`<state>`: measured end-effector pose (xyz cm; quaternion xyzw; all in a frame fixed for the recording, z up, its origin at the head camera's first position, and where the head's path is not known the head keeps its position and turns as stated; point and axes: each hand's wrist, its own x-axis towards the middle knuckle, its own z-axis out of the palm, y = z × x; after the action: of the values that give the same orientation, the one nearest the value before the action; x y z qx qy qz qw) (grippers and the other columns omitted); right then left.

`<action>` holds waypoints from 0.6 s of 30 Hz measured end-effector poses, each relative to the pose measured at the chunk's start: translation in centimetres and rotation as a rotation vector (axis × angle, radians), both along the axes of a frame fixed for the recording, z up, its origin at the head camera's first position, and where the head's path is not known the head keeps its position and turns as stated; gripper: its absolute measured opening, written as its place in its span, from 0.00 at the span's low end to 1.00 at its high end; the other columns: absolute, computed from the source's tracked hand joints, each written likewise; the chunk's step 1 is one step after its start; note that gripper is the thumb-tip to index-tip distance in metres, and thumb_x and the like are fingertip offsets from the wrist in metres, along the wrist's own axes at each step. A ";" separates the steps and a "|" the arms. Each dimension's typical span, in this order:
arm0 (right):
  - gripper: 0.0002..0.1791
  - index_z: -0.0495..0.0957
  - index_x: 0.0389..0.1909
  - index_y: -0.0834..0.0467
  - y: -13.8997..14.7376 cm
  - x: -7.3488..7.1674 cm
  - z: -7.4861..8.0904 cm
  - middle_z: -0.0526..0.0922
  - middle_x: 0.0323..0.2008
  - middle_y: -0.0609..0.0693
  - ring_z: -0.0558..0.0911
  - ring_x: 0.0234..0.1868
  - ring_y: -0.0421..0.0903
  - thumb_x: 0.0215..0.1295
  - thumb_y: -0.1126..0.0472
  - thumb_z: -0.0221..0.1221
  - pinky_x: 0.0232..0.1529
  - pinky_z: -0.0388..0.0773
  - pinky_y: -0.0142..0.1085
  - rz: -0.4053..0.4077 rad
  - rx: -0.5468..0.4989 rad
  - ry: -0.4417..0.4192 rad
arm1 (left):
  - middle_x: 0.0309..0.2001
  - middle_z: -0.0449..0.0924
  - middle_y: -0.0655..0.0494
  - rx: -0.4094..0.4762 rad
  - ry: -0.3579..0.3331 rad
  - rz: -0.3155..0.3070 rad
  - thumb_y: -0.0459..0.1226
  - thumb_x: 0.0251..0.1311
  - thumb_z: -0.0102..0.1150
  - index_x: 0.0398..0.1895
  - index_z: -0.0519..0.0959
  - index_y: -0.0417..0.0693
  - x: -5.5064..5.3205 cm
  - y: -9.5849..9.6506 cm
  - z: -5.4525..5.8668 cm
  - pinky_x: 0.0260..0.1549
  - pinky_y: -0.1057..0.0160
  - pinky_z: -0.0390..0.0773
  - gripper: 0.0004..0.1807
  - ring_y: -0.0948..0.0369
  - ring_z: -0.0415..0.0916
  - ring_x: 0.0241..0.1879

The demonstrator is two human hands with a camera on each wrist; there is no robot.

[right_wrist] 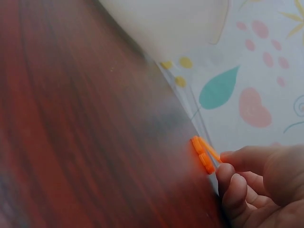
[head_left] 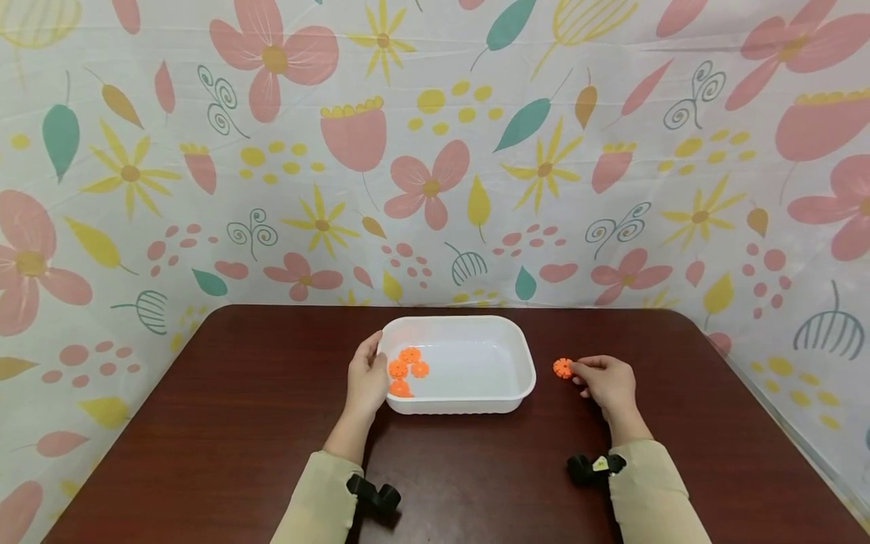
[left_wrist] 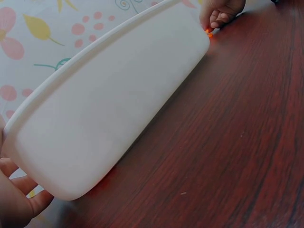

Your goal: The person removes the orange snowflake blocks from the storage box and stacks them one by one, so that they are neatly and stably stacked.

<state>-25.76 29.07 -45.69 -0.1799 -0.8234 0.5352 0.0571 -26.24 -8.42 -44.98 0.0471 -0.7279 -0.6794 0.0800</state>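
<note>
A white plastic tub stands on the table. My left hand grips its left end, with the thumb at the rim and fingers against the outside wall. Several orange notched discs lie in the tub's left part. To the right of the tub, my right hand pinches an orange notched disc between thumb and fingertips. Seen from the right wrist, this orange piece is edge-on with a slanted part beside it; whether it is one disc or two joined, I cannot tell.
The dark wooden table has rounded far corners. Behind it hangs a patterned sheet with flowers and leaves. A black strapped device sits on the left wrist and another black device on the right.
</note>
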 end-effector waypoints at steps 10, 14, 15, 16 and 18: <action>0.18 0.74 0.50 0.66 -0.2 -0.3 0.7 0.81 0.24 0.47 0.80 0.22 0.37 0.64 0.58 0.59 0.22 0.79 0.33 -0.028 0.015 0.015 | 0.68 0.63 0.46 0.007 0.021 0.007 0.32 0.69 0.39 0.67 0.65 0.45 -0.3 0.1 0.3 0.66 0.49 0.62 0.23 0.51 0.61 0.67; 0.20 0.74 0.51 0.64 -0.3 0.0 1.2 0.83 0.31 0.50 0.81 0.26 0.37 0.65 0.54 0.58 0.25 0.80 0.34 -0.021 0.015 0.032 | 0.68 0.64 0.47 0.004 0.012 0.010 0.32 0.69 0.40 0.67 0.65 0.45 -0.3 0.1 0.0 0.65 0.49 0.63 0.23 0.51 0.61 0.67; 0.21 0.74 0.52 0.64 -0.4 0.1 1.3 0.84 0.34 0.52 0.82 0.28 0.38 0.65 0.53 0.57 0.27 0.81 0.34 -0.012 0.010 0.043 | 0.68 0.64 0.47 0.005 0.012 0.009 0.32 0.69 0.40 0.67 0.65 0.45 -0.2 0.1 -0.1 0.65 0.49 0.63 0.23 0.51 0.61 0.67; 0.22 0.74 0.52 0.64 -0.5 0.2 1.5 0.84 0.36 0.53 0.82 0.29 0.38 0.65 0.52 0.57 0.28 0.81 0.33 -0.003 0.007 0.055 | 0.68 0.64 0.47 0.006 0.008 0.009 0.33 0.69 0.39 0.67 0.65 0.46 -0.2 0.1 -0.2 0.65 0.49 0.62 0.23 0.52 0.61 0.67; 0.24 0.74 0.53 0.64 -0.8 0.4 1.8 0.84 0.40 0.54 0.83 0.31 0.38 0.65 0.49 0.57 0.30 0.81 0.33 0.018 0.012 0.075 | 0.68 0.64 0.47 0.008 0.009 0.006 0.33 0.69 0.39 0.67 0.65 0.45 -0.2 0.1 -0.3 0.66 0.49 0.62 0.23 0.51 0.60 0.67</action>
<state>-25.37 28.27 -43.91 -0.1519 -0.8253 0.5373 0.0843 -26.46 -8.30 -45.31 0.0464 -0.7246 -0.6823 0.0852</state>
